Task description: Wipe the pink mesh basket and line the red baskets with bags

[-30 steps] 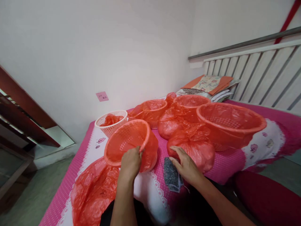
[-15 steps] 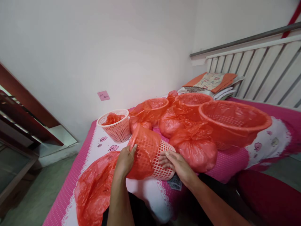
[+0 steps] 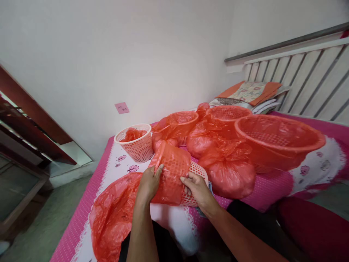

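A: How does the left hand (image 3: 149, 184) grip?

B: Its thumb lies along the thin, see-through red plastic bag (image 3: 173, 169), its fingers curled out of sight, so it pinches bag and basket together near the mouth.

A: And the right hand (image 3: 199, 190)?

B: Bent fingers, thumb at the bag's edge, against the holed wall. Whether it nips the film or only presses, I cannot tell.

A: Which basket is that?

B: The pale pink, round, perforated plastic basket (image 3: 201, 171), just below the centre of the frame. It lies tipped over, mouth leftward, base rightward, the bag drawn over its mouth end and part of its side.

A: What stands around it?

B: At lower left, a loose, crumpled red plastic sheet (image 3: 111, 218). Left of centre, an upright pale pink mesh basket (image 3: 139, 150) with red plastic inside. Right of the tipped basket, a bulging, gathered red plastic sack (image 3: 230, 174); beyond that, at right, a wide basket lined in red plastic (image 3: 275, 154).

A: All resting on what?

B: A magenta, white-dotted cloth (image 3: 94, 182) with a lace-edged white panel.
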Available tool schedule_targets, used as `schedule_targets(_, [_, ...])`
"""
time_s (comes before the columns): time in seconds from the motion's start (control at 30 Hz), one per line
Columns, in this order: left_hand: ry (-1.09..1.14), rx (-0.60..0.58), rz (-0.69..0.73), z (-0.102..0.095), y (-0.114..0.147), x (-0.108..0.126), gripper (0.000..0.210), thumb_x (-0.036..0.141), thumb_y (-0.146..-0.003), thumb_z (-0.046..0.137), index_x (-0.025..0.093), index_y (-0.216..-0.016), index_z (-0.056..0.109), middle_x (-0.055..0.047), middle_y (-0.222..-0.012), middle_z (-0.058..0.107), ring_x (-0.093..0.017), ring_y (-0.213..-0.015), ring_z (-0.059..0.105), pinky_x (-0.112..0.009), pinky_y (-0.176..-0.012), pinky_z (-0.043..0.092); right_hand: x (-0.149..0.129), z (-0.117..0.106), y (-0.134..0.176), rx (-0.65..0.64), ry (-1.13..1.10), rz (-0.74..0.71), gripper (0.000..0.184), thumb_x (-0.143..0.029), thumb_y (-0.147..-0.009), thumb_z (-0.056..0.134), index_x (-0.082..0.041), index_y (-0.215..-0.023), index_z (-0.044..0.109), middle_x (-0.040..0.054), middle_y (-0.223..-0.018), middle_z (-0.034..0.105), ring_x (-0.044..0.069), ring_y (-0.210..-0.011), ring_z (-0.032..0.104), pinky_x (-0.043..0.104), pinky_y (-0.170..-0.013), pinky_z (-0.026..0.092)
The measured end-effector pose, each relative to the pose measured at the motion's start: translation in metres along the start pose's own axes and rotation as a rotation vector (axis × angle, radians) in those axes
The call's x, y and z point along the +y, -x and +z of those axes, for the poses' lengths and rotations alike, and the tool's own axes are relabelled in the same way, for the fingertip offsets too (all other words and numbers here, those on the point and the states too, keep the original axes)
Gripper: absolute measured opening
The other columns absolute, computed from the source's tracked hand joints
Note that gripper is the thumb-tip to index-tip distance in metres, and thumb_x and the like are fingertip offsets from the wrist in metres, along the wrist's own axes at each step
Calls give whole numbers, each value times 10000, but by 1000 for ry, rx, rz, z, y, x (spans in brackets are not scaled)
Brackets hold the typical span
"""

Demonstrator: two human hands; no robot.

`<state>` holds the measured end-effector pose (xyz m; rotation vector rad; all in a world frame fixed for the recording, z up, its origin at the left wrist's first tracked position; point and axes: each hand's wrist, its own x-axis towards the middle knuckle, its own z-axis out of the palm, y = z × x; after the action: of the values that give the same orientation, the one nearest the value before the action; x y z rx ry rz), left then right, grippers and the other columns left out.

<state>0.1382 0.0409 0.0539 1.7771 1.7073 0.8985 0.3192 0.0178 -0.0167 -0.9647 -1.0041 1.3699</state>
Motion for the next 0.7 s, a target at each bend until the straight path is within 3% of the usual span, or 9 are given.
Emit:
schedule_targets(0.13, [-48, 32, -7, 0, -3, -4, 425, 607, -907, 400, 259, -665, 435, -8, -646, 511, -198, -639, 467, -330, -640, 351, 3, -12, 0, 32, -19, 5, 363, -537, -722, 780, -215, -711, 613, -60, -494, 545, 89, -454, 417, 254, -497, 295])
schedule_targets(0.27, [-70, 29, -8, 1, -3, -1, 426, 600, -910, 391, 256, -663, 434, -6, -650, 511, -197, -641, 467, -337, -651, 345, 5, -21, 0, 77, -37, 8, 367, -534, -705, 805, -207, -727, 638, -51, -523, 575, 90, -482, 458, 246, -515, 333])
schedule_targets(0.43, [-66, 36, -13, 1, -2, 2, 411, 577, -915, 401, 256, -660, 434, -10, -643, 528, -202, -633, 485, -339, -645, 347, 6, -19, 2, 98, -102, 40, 481, -654, -694, 807, -213, -747, 621, -22, -581, 630, 116, -527, 544, 242, -507, 368])
schedule_targets(0.53, [-50, 39, -1, 1, -2, -1, 418, 581, -916, 404, 255, -659, 445, -14, -645, 539, -204, -634, 491, -341, -648, 350, 10, -13, 4, 29, -39, 60, 511, -677, -680, 811, -212, -744, 608, -24, -547, 625, 106, -474, 516, 239, -482, 357])
schedule_targets(0.7, [-37, 40, -9, 0, -3, -8, 451, 624, -914, 393, 246, -700, 515, -40, -689, 590, -220, -658, 511, -352, -677, 382, 21, -8, 8, -97, 35, 73, 423, -575, -689, 824, -211, -754, 619, -37, -494, 606, 93, -407, 463, 231, -433, 312])
